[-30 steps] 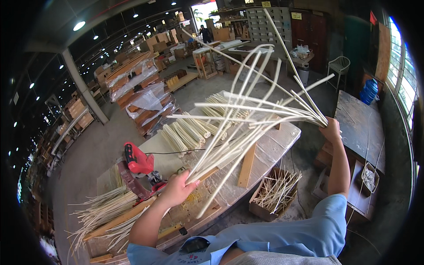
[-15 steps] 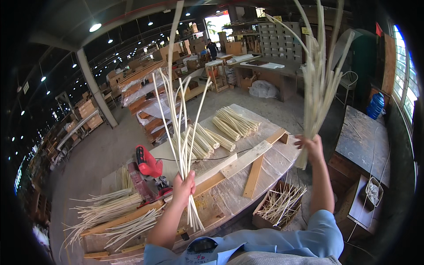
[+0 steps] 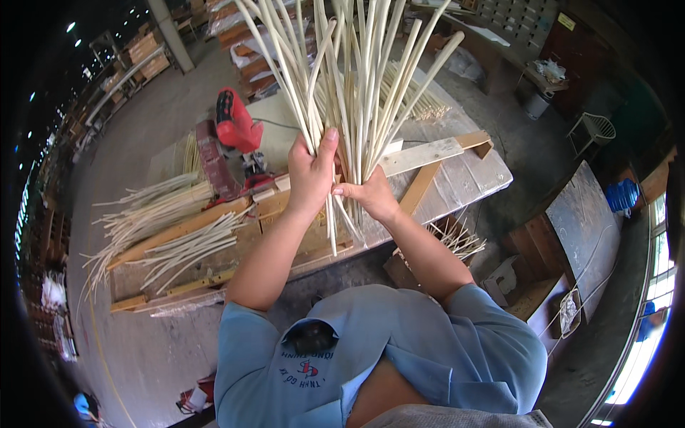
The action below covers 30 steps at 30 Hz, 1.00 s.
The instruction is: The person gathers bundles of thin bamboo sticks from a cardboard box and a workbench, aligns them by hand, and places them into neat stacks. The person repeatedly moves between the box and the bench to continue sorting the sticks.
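Note:
Close together above the table's front edge, my two hands hold long pale rattan-like sticks upright. My left hand (image 3: 312, 171) is wrapped round a thinner bunch of sticks (image 3: 285, 68), thumb up. Beside it my right hand (image 3: 371, 194) grips a thicker bundle of sticks (image 3: 374, 78), its thumb reaching toward the left hand. The tops of both bunches fan out and overlap, and a few lower ends poke out beneath my hands. To the left of them a red-handled power saw (image 3: 237, 128) stands on the worktable (image 3: 471, 167).
Loose sticks (image 3: 160, 210) lie on the table's left end by wooden strips. Bundled sticks (image 3: 421, 93) rest on its far side, partly hidden. A wooden fence (image 3: 424, 155) runs along the table. Below the right edge stands a box of short offcuts (image 3: 457, 239); a bench (image 3: 585, 221) is farther right.
My right hand has come down and left with its bundle, next to my left hand, bringing the two bunches together. The view has tilted downward.

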Each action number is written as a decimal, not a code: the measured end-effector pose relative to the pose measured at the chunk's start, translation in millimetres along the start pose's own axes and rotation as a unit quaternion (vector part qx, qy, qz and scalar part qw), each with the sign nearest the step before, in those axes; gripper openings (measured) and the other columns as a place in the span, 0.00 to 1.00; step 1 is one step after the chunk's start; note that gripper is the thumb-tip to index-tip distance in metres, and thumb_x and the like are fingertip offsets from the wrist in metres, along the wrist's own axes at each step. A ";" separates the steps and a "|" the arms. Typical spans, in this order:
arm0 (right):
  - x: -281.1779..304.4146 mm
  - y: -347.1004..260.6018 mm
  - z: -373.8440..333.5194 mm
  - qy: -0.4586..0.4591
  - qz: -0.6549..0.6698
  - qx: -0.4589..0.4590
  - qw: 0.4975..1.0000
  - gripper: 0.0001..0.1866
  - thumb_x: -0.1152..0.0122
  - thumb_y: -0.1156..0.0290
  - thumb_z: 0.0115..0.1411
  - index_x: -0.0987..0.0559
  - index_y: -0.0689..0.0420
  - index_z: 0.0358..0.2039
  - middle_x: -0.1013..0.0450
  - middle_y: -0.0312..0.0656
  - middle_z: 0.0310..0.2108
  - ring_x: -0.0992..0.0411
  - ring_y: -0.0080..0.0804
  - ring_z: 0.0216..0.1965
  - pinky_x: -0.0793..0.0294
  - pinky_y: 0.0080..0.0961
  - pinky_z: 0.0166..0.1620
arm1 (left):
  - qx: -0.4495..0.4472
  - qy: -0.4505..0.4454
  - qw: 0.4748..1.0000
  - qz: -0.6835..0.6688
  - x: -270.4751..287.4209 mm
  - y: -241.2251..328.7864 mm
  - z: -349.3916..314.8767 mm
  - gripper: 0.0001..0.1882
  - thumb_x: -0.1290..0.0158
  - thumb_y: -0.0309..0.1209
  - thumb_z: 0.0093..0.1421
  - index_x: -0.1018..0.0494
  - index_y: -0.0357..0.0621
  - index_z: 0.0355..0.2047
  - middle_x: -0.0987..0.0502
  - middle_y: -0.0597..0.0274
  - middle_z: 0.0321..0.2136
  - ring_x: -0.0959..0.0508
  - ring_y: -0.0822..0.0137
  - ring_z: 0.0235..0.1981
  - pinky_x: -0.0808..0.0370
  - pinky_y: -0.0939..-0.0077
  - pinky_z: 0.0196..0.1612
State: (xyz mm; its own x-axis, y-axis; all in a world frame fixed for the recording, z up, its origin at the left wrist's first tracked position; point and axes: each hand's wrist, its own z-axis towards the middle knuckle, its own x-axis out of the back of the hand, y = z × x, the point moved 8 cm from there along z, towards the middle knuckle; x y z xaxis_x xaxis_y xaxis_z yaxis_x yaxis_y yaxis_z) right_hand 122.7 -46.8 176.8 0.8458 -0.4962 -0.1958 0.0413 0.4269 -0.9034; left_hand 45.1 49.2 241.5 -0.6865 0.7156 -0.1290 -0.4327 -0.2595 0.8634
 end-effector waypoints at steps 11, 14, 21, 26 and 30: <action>-45.0 45.5 6.6 -0.130 -0.106 -0.154 0.974 0.32 0.23 0.68 0.45 0.24 0.63 0.51 0.22 0.44 0.44 0.26 0.30 0.48 0.27 0.27 0.54 | -0.003 -0.028 0.999 0.019 55.9 -60.0 -11.9 0.25 0.59 0.42 0.74 0.37 0.31 0.58 0.22 0.47 0.47 0.17 0.56 0.41 0.17 0.65 0.44; -48.2 50.6 15.0 -0.087 -0.106 -0.087 0.987 0.27 0.23 0.69 0.45 0.21 0.63 0.46 0.21 0.44 0.41 0.24 0.30 0.44 0.25 0.28 0.52 | 0.015 -0.070 0.996 -0.057 56.0 -71.0 -11.3 0.30 0.61 0.46 0.73 0.40 0.31 0.62 0.23 0.43 0.49 0.16 0.53 0.42 0.16 0.63 0.43; -45.3 60.2 18.5 -0.100 -0.092 -0.139 0.981 0.24 0.26 0.73 0.46 0.21 0.62 0.45 0.20 0.42 0.37 0.23 0.28 0.39 0.23 0.26 0.46 | 0.039 -0.174 0.975 -0.131 41.2 -37.4 -0.3 0.52 0.30 0.53 0.48 0.42 0.32 0.62 0.25 0.38 0.52 0.18 0.49 0.47 0.18 0.55 0.51; -49.0 109.2 0.9 -0.134 -0.126 -0.171 0.968 0.25 0.27 0.69 0.48 0.21 0.61 0.46 0.21 0.43 0.38 0.24 0.29 0.39 0.24 0.26 0.47 | 0.068 -0.122 0.986 -0.087 65.3 -65.8 -20.8 0.46 0.27 0.38 0.49 0.40 0.34 0.62 0.24 0.41 0.51 0.18 0.52 0.47 0.19 0.55 0.53; -26.5 151.2 -10.0 -0.089 -0.151 -0.154 0.972 0.26 0.26 0.69 0.49 0.22 0.60 0.49 0.20 0.44 0.40 0.23 0.31 0.42 0.24 0.27 0.48 | 0.114 -0.009 0.989 -0.093 74.0 -112.9 -44.5 0.32 0.28 0.32 0.50 0.29 0.37 0.53 0.21 0.62 0.43 0.22 0.68 0.46 0.25 0.70 0.52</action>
State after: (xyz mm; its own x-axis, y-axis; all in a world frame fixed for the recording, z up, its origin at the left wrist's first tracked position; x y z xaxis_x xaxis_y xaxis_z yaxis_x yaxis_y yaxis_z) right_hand 101.2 23.3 41.6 0.8993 -0.4142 0.1405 0.1641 0.0218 -0.9862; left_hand 17.2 102.6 112.8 -0.5958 0.7495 -0.2885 -0.4063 0.0286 0.9133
